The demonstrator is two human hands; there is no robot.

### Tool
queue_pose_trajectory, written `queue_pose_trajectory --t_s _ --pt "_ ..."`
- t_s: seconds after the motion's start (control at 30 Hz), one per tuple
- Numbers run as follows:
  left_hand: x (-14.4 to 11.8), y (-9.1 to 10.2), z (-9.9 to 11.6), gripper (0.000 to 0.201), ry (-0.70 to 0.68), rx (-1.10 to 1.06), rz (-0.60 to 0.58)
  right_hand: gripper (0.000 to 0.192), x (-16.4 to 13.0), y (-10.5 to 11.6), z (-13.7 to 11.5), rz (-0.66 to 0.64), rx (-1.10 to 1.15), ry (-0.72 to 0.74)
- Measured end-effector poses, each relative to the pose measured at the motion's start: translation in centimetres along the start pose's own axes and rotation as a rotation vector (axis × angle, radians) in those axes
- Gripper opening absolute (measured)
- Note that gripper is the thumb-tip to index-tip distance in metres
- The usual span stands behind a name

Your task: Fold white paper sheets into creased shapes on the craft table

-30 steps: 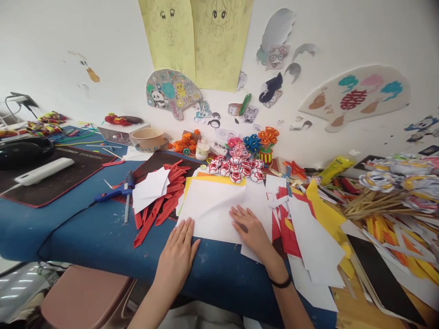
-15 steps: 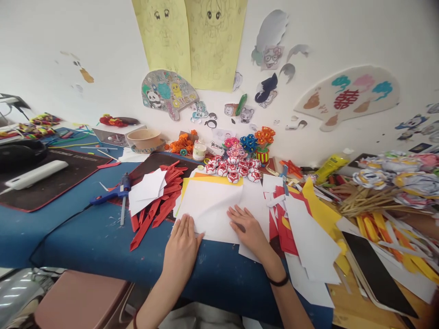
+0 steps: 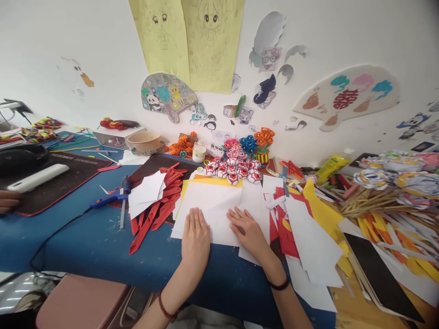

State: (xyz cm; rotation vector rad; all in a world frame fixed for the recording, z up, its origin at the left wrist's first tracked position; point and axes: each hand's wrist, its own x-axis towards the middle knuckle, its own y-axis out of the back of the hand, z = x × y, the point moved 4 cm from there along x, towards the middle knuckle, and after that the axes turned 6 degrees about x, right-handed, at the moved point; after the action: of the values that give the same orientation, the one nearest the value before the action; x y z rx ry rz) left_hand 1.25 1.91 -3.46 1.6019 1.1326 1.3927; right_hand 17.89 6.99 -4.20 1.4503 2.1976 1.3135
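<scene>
A white sheet of paper (image 3: 219, 205) lies on top of yellow paper (image 3: 187, 185) and other sheets at the front of the table. My left hand (image 3: 196, 230) rests flat on the sheet's lower left part, fingers together and stretched out. On its right side lies my right hand (image 3: 247, 228), palm down with fingers spread a little. Neither hand grips anything. Just behind the sheet sit several red-and-white paper flowers (image 3: 233, 172). Folded red paper strips (image 3: 161, 208) lie to the left, partly under small white paper pieces (image 3: 147, 192).
A blue glue gun (image 3: 113, 197) with its cord lies left of the strips. Cut white sheets (image 3: 313, 233), a black tablet-like slab (image 3: 382, 274) and paper flowers on sticks (image 3: 360, 196) crowd the right. Another person's hand (image 3: 9, 201) shows at the left edge.
My left hand has moved right across the sheet from its lower left corner, and the paper looks flatter. My right hand stays put. Another person's hand has appeared at the left edge.
</scene>
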Motion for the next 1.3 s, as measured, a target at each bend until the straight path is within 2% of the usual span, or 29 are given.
queue_pose_trajectory --t_s 0.07,0.2,0.27,0.37,0.63,0.87,1.07,1.17,1.3 --pt "-0.9 0.7 0.5 0.048 -0.049 -0.019 0.013 0.039 0.0 0.0 0.0 -0.002 -0.001 -0.004" --pt "-2.7 1.7 2.5 0.052 -0.337 -0.129 0.018 0.038 0.0 0.1 0.0 -0.003 -0.003 -0.008" --pt "-3.0 1.8 3.0 0.053 -0.395 -0.176 0.018 0.037 0.0 0.1 0.0 -0.003 -0.002 -0.007" --pt "-2.7 1.5 2.6 0.054 -0.348 -0.202 0.018 0.038 0.0 0.1 0.0 -0.009 0.001 -0.004" --pt "-1.7 0.5 -0.6 0.053 -0.219 -0.175 0.026 0.039 0.0 0.3 -0.3 -0.016 0.003 -0.014" --pt "-1.4 -0.2 0.3 0.054 -0.121 -0.150 0.042 0.038 0.0 0.4 -0.4 0.001 0.011 -0.008" --pt "-1.3 -0.1 0.2 0.051 -0.153 -0.131 0.036 0.039 0.0 0.4 -0.3 -0.007 0.005 -0.006" --pt "-1.3 -0.2 -1.2 0.053 -0.135 -0.126 0.040 0.039 0.0 0.3 -0.2 0.000 0.018 -0.004" --pt "-2.0 -0.7 -4.7 0.057 -0.121 -0.097 0.036 0.040 0.0 0.3 -0.1 0.001 0.044 -0.017"
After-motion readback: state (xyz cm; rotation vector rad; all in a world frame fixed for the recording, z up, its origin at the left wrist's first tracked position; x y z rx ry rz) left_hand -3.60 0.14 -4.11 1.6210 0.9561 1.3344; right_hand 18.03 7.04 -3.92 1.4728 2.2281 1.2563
